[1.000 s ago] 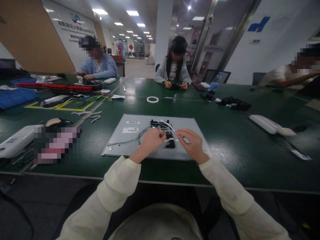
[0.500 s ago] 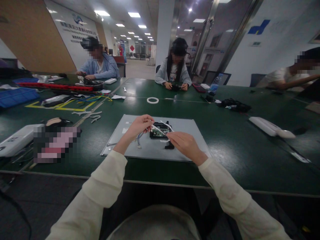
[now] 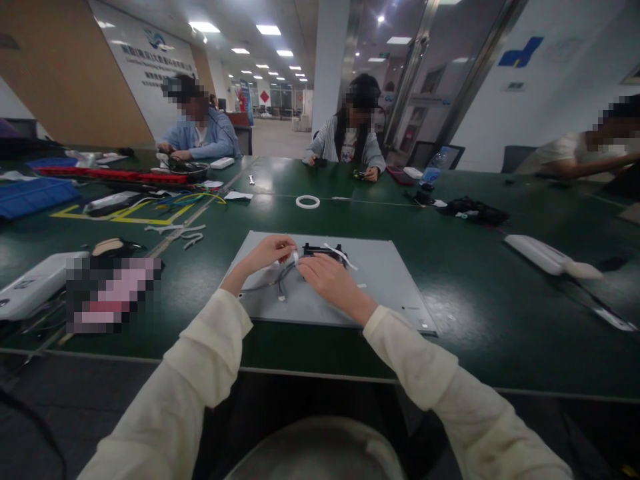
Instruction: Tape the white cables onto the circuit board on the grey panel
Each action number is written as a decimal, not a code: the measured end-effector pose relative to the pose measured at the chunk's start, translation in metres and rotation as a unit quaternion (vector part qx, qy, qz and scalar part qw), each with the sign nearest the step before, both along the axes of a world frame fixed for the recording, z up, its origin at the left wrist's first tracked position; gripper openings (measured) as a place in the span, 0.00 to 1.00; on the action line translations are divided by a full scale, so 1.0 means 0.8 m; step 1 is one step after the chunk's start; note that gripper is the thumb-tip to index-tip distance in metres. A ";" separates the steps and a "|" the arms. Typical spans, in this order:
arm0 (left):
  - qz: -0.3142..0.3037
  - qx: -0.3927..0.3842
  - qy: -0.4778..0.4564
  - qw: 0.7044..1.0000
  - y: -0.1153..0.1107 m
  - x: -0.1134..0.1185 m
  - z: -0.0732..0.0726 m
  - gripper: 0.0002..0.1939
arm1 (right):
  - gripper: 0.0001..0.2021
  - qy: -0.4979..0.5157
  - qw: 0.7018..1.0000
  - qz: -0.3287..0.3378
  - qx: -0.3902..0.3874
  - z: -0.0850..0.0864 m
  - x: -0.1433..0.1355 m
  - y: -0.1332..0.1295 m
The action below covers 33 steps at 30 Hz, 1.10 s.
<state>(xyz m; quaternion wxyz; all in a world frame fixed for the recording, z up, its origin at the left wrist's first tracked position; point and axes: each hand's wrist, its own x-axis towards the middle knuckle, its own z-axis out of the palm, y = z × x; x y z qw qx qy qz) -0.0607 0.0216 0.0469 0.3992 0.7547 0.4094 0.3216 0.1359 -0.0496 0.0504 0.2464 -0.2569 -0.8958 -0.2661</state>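
Note:
My left hand (image 3: 267, 255) is closed, thumb and fingers pinching a short white strip (image 3: 296, 257). At the strip's lower end are the fingertips of my right hand (image 3: 334, 281), its fingers pressed together and closed against it. The right hand covers much of a black-framed circuit board (image 3: 327, 251), which lies on a flat grey panel (image 3: 385, 283). A second white strip (image 3: 341, 255) lies slantwise over the black frame. Grey cables (image 3: 281, 283) with a white connector run from below my hands across the panel's left side.
Left of the panel lie white strip scraps (image 3: 193, 237), a white device (image 3: 43, 280) and a blurred pink item (image 3: 117, 287). Farther off are a tape roll (image 3: 307, 201), a blue tray (image 3: 37, 197) and a bottle (image 3: 434, 167). Other people sit around the green table (image 3: 465, 287).
My right hand has moved left, closer to my left hand, and now covers the board. The strip once stretched between my hands shows only a short length. The person opposite has parted their hands.

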 end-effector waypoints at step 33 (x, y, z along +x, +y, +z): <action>0.032 0.249 0.371 0.894 0.002 0.004 -0.024 0.10 | 0.10 -0.118 0.981 -0.040 -0.149 -0.023 -0.036 -0.009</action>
